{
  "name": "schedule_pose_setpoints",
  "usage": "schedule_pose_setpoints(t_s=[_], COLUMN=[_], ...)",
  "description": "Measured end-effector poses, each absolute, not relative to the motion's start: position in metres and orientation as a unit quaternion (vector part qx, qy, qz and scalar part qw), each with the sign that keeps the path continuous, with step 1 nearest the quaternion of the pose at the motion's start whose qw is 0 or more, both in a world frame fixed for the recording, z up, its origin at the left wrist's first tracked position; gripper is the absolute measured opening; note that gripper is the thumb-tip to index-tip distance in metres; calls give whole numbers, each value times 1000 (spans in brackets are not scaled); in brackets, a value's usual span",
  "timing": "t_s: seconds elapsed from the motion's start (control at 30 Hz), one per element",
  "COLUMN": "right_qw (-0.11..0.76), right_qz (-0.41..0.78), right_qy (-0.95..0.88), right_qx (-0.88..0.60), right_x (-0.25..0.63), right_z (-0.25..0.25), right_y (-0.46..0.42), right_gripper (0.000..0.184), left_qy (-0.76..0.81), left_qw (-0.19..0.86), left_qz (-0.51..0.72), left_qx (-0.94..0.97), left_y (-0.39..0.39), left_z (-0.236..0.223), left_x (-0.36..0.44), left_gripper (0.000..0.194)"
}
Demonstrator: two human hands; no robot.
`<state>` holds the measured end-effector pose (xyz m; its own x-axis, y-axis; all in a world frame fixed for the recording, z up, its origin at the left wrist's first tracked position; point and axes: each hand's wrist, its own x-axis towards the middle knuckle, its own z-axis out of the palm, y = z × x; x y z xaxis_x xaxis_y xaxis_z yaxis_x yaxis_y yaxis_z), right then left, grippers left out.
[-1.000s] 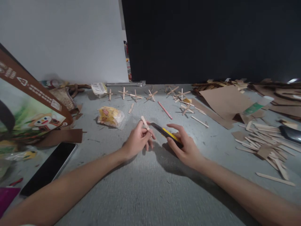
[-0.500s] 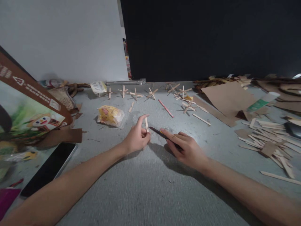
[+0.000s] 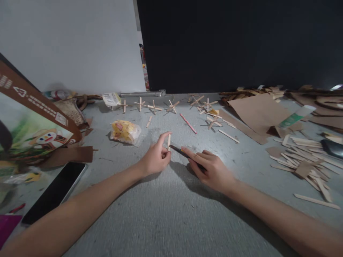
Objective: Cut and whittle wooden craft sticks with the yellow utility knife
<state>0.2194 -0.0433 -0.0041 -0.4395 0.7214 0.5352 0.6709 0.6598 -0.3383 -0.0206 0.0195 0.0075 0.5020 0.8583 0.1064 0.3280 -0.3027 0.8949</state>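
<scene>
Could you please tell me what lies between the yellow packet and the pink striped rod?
A short wooden scrap, possibly two pieces, lies between the yellow packet and the pink striped rod, as the head view shows.

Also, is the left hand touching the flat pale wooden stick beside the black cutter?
Touching: the head view shows the left hand gripping the stick between thumb and index finger.

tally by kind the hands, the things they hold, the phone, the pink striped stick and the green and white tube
Hands: 2, left hand and right hand
Held wooden stick: 1
Knife: 1
Phone: 1
Pink striped stick: 1
Green and white tube: 1
Total: 7
</scene>
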Motion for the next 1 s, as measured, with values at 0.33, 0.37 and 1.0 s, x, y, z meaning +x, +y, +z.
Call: schedule_pose_setpoints(t_s=[0.33,0.37,1.0], right_qw=[279,278,318], right_qz=[-84,-85,160], right_qy=[-862,-861,-798], right_qx=[-415,-417,-487], right_x=[217,216,205], right_z=[-2,-1,13], right_y=[-51,-52,-62], right_gripper=[51,51,58], left_qy=[405,405,423], left_qw=[397,396,370], left_qz=[297,297,278], left_qx=[768,769,779], left_y=[18,18,17], left_z=[6,6,6], left_x=[-21,-21,-20], left_gripper=[70,69,65])
